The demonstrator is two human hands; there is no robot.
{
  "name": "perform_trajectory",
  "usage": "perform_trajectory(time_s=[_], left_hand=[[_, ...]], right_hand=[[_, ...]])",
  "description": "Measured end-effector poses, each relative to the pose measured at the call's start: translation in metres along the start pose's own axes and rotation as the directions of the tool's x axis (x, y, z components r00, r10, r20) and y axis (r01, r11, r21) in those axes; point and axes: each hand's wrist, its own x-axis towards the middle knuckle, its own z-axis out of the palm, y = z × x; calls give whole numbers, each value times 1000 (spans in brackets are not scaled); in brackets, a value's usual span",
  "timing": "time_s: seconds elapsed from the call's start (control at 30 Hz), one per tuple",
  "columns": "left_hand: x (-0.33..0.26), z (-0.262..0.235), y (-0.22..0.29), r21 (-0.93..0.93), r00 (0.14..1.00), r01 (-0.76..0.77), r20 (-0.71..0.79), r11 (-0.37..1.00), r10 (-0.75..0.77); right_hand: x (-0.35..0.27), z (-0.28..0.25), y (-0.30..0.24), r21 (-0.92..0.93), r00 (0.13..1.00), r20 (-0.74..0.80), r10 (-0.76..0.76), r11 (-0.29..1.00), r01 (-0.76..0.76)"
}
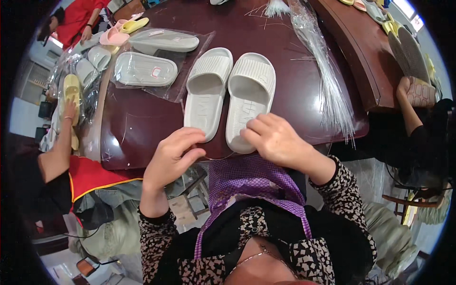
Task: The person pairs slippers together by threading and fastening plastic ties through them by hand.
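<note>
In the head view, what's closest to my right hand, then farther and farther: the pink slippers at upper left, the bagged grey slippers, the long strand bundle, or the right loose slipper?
Nearest to your right hand:
1. right loose slipper, right at it
2. strand bundle, rightward
3. bagged grey slippers, leftward
4. pink slippers, far upper left

This appears to be a footwear workshop, judging by the grey slide sandals [252, 78], plastic-bagged slides [146, 70] and bundle of thin whitish strips [323, 71] on the glossy brown desk [147, 122], and a co-worker's hand [70, 109] on a yellow slide [71, 87].
</note>
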Motion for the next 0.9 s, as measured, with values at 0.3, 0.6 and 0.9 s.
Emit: perform_trajectory(time_s=[0.3,0.6,0.9], left_hand=[[33,23,-4,280,997,-37,74,959,17],[38,18,0,532,998,36,24,846,-57],[57,35,-1,499,961,-238,-3,833,276]], right_hand=[[11,7,24,-108,984,-92,150,981,-159],[17,4,28,-101,978,-126,163,979,-177],[15,9,32,-80,973,-171,153,983,-168]])
